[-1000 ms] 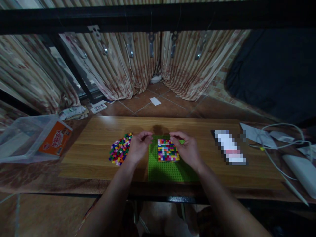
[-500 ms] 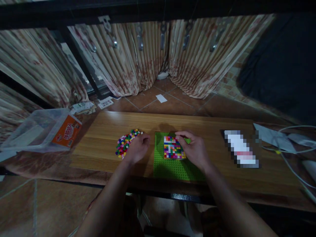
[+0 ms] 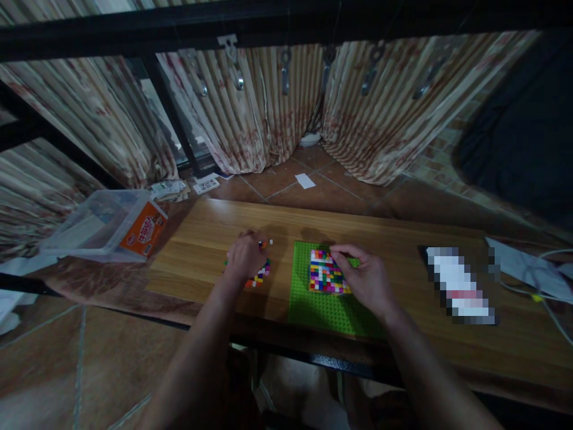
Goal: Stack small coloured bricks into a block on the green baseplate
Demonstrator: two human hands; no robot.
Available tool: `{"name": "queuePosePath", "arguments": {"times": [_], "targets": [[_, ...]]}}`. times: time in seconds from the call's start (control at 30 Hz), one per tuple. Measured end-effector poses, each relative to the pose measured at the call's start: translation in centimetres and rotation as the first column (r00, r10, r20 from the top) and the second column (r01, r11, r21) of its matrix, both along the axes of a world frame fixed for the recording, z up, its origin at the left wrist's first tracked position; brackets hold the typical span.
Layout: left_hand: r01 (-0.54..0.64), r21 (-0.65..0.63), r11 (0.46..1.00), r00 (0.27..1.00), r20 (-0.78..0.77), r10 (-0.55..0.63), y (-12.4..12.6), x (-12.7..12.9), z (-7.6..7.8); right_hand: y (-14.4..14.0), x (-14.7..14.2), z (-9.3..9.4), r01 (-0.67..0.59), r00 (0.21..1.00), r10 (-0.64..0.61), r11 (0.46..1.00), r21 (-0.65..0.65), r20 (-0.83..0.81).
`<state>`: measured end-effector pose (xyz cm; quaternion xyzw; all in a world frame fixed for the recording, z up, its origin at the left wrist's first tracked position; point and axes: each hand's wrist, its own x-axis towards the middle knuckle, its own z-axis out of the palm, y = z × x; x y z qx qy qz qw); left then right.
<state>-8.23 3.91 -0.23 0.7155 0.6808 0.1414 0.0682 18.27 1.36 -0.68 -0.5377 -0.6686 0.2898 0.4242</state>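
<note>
A green studded baseplate (image 3: 308, 313) lies on the wooden table. On its upper part sits a square patch of small multicoloured building bricks (image 3: 324, 275). My right hand (image 3: 367, 280) rests over the patch's right side, covering part of it. Its thumb and forefinger are pinched together at the upper right edge; anything between them is too small to make out. Left of the plate, my left hand (image 3: 245, 257) reaches down over a heap of loose bricks (image 3: 259, 278), hiding much of it. Its fingertips are out of sight. One white brick (image 3: 271, 242) lies just beyond the heap.
A phone with a blurred screen (image 3: 461, 283) lies on the table's (image 3: 394, 239) right side. White cables (image 3: 537, 292) and a paper sheet (image 3: 528, 269) are at the right end. Beyond the left end stands a clear plastic box (image 3: 105, 233) with an orange label. Curtains (image 3: 268, 113) hang behind.
My left hand has moved from the heap's right edge back over the heap. My right hand stays pinched at the brick patch. The whole view has shifted, so things appear further right.
</note>
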Motion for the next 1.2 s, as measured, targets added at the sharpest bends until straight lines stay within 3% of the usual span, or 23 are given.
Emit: {"name": "queuePosePath", "arguments": {"times": [0.1,0.27,0.4,0.47,0.53,0.6,0.67,0.73,0.77,0.93,1.2], "targets": [[0.055,0.053,0.997,0.997,-0.053,-0.053,0.5,1.1,-0.6,0.0,0.0,-0.1,0.009,1.000,-0.009,1.000,0.007,-0.006],[0.044,0.060,0.997,0.992,-0.122,-0.037,1.6,2.0,-1.7,-0.1,0.1,0.0,0.015,1.000,-0.015,1.000,-0.021,-0.001],[0.018,0.074,0.997,0.991,-0.131,-0.008,1.6,2.5,-1.3,0.0,0.4,0.3,0.047,0.999,-0.047,0.999,-0.006,0.000],[0.006,0.097,0.995,0.998,-0.058,0.000,1.3,3.1,-0.8,0.0,0.5,0.5,0.068,0.998,-0.068,0.997,0.019,-0.014],[0.019,0.092,0.996,0.988,0.150,-0.033,0.9,3.8,-0.2,0.1,0.4,0.6,0.067,0.997,-0.065,0.997,0.039,-0.035],[0.099,0.042,0.994,0.886,0.451,-0.107,0.4,4.8,0.2,0.0,0.2,0.8,0.039,0.998,-0.036,0.998,0.054,-0.057],[0.224,-0.011,0.975,0.694,0.704,-0.151,-0.1,5.8,0.7,-0.3,-0.2,1.0,-0.009,0.997,0.014,0.997,0.071,-0.075],[0.330,-0.052,0.943,0.535,0.833,-0.141,-0.6,6.6,1.1,-0.6,-0.6,1.4,-0.070,0.994,0.077,0.994,0.084,-0.080],[0.369,-0.078,0.926,0.495,0.860,-0.125,-0.8,6.9,1.4,-0.8,-0.9,1.7,-0.094,0.993,0.100,0.991,0.092,-0.070],[0.440,-0.163,0.883,0.405,0.914,-0.033,-1.5,7.4,2.1,-1.4,-1.6,2.8,-0.198,0.974,0.208,0.974,0.108,-0.090],[0.462,-0.203,0.863,0.317,0.947,0.053,-1.7,8.1,2.5,-1.3,-1.4,2.6,-0.219,0.937,0.230,0.973,0.072,-0.264]]}}
